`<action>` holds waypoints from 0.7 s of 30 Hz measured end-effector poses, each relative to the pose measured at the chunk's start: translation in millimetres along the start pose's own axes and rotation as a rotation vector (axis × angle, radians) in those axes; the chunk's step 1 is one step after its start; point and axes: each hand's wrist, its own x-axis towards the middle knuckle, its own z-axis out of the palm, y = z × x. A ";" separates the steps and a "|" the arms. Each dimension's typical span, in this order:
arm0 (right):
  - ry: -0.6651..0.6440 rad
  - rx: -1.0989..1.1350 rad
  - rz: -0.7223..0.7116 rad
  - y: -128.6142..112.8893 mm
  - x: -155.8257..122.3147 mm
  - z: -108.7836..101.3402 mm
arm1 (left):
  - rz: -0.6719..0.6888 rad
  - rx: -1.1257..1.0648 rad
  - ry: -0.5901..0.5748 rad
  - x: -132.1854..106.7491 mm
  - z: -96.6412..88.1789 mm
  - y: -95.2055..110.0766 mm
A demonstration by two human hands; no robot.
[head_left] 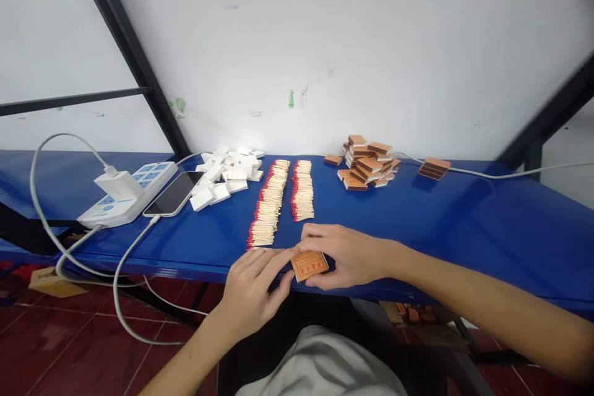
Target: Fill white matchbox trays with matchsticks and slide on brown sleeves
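Observation:
An orange matchbox (309,265) sits between both hands at the near edge of the blue table (464,223). My right hand (346,255) is closed on it from the right, thumb beneath and fingers over its top. My left hand (255,288) touches its left end with fingertips pinched. Just beyond lie two long rows of red-tipped matches (270,201), the shorter row (302,198) on the right.
A heap of white inner trays (227,174) lies back left. Orange matchboxes (369,163) are piled back right, with a small stack (434,167) further right. A phone (174,193) and power strip (127,193) with cables sit left. Black frame bars flank the table.

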 end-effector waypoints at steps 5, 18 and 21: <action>0.036 0.047 -0.022 -0.8 -0.2 0.2 | 0.014 0.013 0.013 -0.2 0.2 -0.9; 0.152 -0.065 0.049 -5.3 -18.1 -52.9 | -0.222 -0.200 0.114 3.2 -27.7 -10.8; 0.437 -0.242 0.186 10.1 -55.0 -103.0 | -0.136 0.158 0.254 8.0 -44.7 -37.3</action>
